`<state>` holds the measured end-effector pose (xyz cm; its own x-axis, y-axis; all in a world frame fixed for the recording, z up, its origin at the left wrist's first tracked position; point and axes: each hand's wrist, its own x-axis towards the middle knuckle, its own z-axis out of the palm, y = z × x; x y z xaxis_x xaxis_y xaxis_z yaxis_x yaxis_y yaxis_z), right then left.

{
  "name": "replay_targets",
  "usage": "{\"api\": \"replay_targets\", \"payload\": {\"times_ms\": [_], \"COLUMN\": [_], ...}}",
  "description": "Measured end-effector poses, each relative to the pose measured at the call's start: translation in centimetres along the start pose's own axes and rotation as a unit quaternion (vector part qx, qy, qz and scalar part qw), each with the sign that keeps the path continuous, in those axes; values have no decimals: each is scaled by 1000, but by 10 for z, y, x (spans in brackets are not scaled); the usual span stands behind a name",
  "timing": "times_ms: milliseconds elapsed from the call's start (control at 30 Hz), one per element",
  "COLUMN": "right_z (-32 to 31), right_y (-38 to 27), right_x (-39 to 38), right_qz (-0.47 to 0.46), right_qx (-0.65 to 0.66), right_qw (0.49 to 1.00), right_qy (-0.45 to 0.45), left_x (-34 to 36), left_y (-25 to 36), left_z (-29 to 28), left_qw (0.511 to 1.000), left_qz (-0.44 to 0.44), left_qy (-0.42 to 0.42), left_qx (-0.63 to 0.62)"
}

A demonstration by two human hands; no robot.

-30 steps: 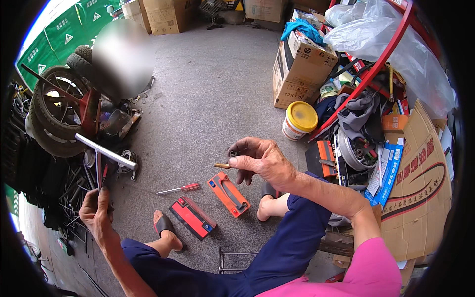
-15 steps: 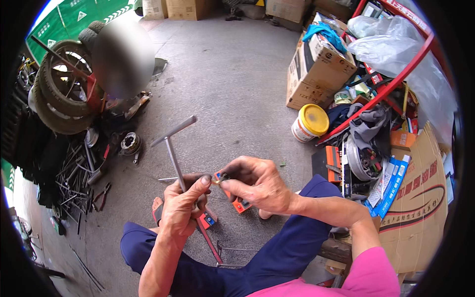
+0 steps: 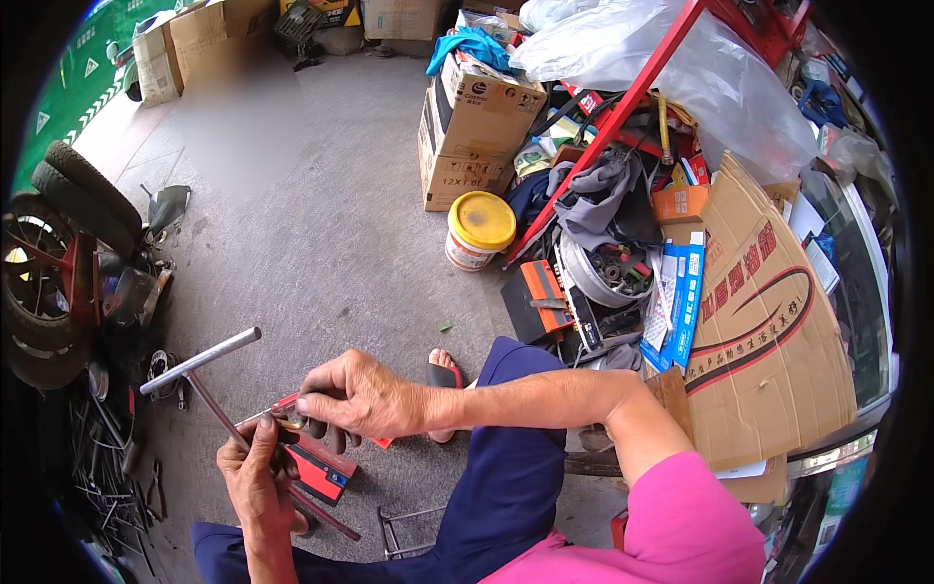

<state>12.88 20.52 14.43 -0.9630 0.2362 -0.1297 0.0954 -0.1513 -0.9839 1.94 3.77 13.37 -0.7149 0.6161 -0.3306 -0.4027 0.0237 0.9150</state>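
My left hand point(image 3: 255, 473) grips the shaft of a long metal T-handle wrench point(image 3: 202, 362), whose crossbar points up and left. My right hand point(image 3: 358, 394) is closed over the wrench shaft just above my left hand, pinching a small part against it; the part is mostly hidden by my fingers. Under both hands, on the concrete floor, lie flat red and black tool cases point(image 3: 317, 466). My feet in sandals point(image 3: 444, 369) rest on the floor beside them.
Tyres and a wheel point(image 3: 58, 248) with scattered metal parts fill the left. A yellow-lidded white bucket point(image 3: 479, 229), cardboard boxes point(image 3: 477, 127), a red frame point(image 3: 623, 117) and a large flattened carton point(image 3: 769, 331) crowd the right. Bare concrete floor point(image 3: 302, 214) lies ahead.
My left hand picked the T-handle wrench up from the left and brought it to my right hand; both hands now meet on its shaft, closer to my body.
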Motion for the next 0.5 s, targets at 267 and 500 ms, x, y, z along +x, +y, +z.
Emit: {"api": "replay_targets", "payload": {"times_ms": [267, 500], "right_z": [-224, -339], "right_y": [78, 130], "right_x": [-7, -37], "right_qz": [73, 106], "right_qx": [-240, -239], "right_qw": [930, 810], "right_qy": [267, 525], "left_x": [15, 27], "left_y": [-7, -13], "left_z": [-33, -67], "left_qw": [987, 974], "left_qz": [-139, -170], "left_qy": [55, 108], "left_qx": [-58, -99]}}
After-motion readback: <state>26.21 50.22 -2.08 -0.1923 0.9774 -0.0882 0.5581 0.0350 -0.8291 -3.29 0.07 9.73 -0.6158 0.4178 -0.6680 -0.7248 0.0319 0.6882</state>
